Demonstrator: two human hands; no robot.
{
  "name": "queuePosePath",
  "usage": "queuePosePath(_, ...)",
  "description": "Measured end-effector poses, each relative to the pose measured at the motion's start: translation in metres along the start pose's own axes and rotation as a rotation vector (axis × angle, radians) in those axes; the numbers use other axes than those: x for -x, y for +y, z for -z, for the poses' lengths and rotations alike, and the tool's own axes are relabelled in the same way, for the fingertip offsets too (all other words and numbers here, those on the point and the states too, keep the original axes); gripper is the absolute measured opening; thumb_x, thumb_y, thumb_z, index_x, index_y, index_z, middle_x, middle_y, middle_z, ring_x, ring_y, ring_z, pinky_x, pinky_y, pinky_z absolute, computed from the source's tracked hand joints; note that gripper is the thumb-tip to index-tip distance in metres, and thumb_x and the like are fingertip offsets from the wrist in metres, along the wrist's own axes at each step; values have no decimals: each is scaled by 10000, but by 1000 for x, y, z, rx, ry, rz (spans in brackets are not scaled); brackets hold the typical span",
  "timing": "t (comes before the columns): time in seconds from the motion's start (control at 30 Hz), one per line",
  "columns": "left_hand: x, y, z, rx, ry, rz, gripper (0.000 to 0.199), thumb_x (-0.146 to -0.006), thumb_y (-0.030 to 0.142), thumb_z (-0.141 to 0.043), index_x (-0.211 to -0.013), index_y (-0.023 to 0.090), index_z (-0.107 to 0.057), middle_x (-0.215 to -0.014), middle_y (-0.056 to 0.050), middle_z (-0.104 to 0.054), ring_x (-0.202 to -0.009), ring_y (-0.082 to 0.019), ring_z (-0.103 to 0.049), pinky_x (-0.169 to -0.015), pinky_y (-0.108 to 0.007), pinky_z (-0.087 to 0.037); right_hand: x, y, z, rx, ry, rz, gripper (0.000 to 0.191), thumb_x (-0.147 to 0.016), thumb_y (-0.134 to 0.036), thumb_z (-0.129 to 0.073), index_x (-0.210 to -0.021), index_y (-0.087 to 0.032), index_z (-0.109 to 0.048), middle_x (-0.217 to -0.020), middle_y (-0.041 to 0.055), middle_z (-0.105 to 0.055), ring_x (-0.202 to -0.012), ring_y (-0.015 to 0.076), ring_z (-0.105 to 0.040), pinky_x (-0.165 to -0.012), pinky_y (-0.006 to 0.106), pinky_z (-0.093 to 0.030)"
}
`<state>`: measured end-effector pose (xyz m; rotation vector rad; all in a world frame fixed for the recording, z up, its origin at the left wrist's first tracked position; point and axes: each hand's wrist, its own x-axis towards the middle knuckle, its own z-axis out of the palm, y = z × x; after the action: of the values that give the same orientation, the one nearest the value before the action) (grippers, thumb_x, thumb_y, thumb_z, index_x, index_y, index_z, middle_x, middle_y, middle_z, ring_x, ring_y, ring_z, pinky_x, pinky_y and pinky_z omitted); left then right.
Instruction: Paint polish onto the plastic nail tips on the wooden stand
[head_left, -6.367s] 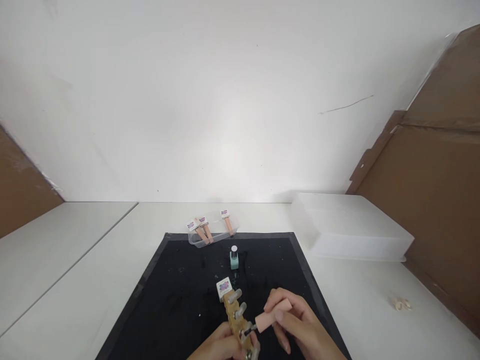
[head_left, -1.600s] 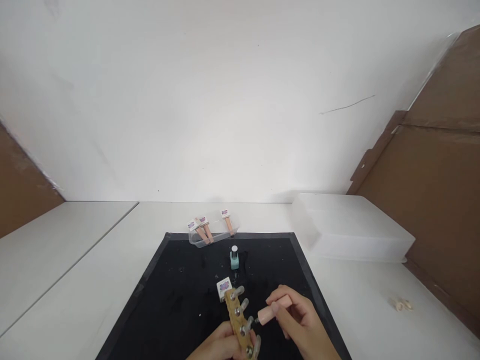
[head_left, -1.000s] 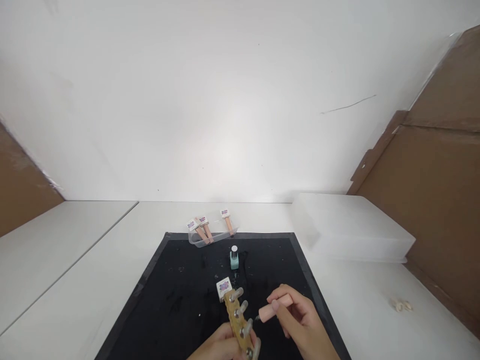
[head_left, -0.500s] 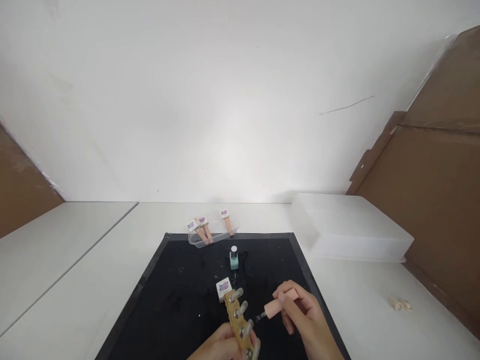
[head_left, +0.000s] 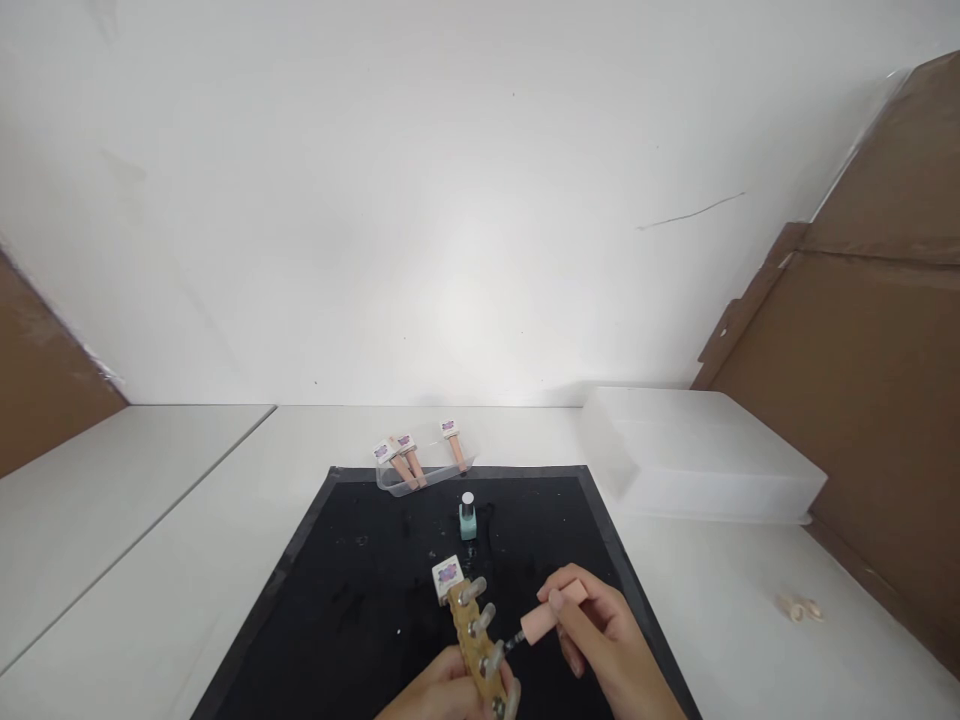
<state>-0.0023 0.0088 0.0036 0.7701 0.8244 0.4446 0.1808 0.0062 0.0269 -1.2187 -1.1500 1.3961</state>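
My left hand (head_left: pixel 444 686) holds a yellowish strip (head_left: pixel 469 632) with several clear nail tips (head_left: pixel 484 617) standing out along its right side. My right hand (head_left: pixel 600 640) pinches a pink-capped brush (head_left: pixel 551 612); its dark bristle end meets, or nearly meets, one of the lower nail tips. Just beyond the strip lies a white square bottle (head_left: pixel 448 574) with a purple print. Farther back on the black mat (head_left: pixel 330 590) stands a small teal bottle (head_left: pixel 468 522) with a dark neck and a white top.
A clear tray (head_left: pixel 394 487) with several pink-handled bottles lies at the mat's back edge. At the right are a white translucent box (head_left: pixel 697 455) and small beige rings (head_left: pixel 799 607). Brown cardboard (head_left: pixel 862 350) borders the right side.
My right hand has moved slightly left with the brush, bringing its bristles from beside the strip up to a nail tip. My left hand and the strip look unmoved.
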Motion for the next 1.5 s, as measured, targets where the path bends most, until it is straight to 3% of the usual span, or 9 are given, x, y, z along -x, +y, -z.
queuePosePath(0.2,-7,-4,1,-19,-14,-31,187,-466,165,-490,-622,142,-591,-510,45,-508,-454,-66,-365,-522,-206,-244,0,-2,-1,12,-7,-8,461,-730,-615,-546,-728,-154,-566,-518,-51,-432,-414,67,-286,-420,211,-221)
queuePosePath(0.57,3,3,-3,-17,5,-4,216,-499,162,-507,-693,148,-599,-576,49,-537,-448,-62,-359,-561,-210,-291,-1,-1,0,35,-20,-13,487,-718,-636,-539,-739,-151,-575,-479,-76,-364,-402,64,-289,-418,207,-214)
queuePosePath(1.17,-5,-4,1,-25,-27,-36,218,-493,151,-490,-671,144,-617,-508,56,-518,-439,-64,-359,-517,-204,-263,-1,2,2,22,-54,5,440,-760,-588,-538,-756,-149,-574,-528,-48,-453,-405,56,-311,-414,199,-235)
queuePosePath(1.5,-3,-2,1,-35,-32,-22,215,-496,161,-490,-675,150,-609,-559,43,-537,-435,-65,-356,-509,-217,-254,0,-1,0,-5,-53,7,424,-749,-582,-559,-740,-158,-583,-484,-66,-404,-398,59,-317,-410,193,-244)
